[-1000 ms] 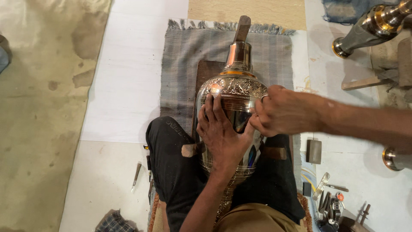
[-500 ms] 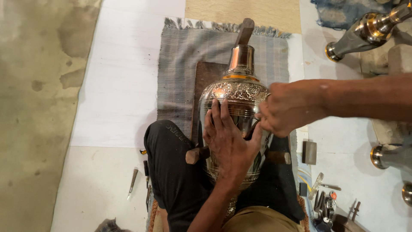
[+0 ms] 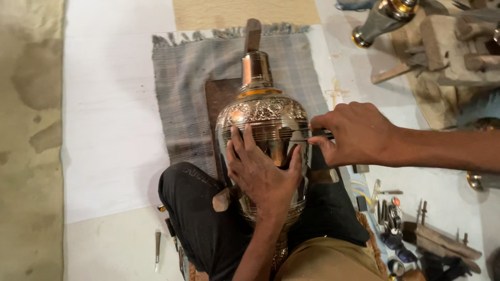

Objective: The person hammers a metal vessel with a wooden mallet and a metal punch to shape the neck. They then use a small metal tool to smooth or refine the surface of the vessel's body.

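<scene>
Your left hand (image 3: 263, 174) lies spread flat on the near belly of the tall engraved silver-and-copper metal vase (image 3: 265, 117); your right hand (image 3: 354, 132), closed around a thin dark tool (image 3: 324, 133), touches its right side.

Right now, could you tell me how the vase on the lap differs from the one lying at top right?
The lap vase is wide-bellied, with an engraved band, and both hands touch it: left hand flat, right hand at its side. The far vase looks plain grey, slimmer, untouched, partly cropped. Both are shiny metal.

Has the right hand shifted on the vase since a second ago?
Yes. The right hand has slid from the vase's front face out to its right side.
</scene>
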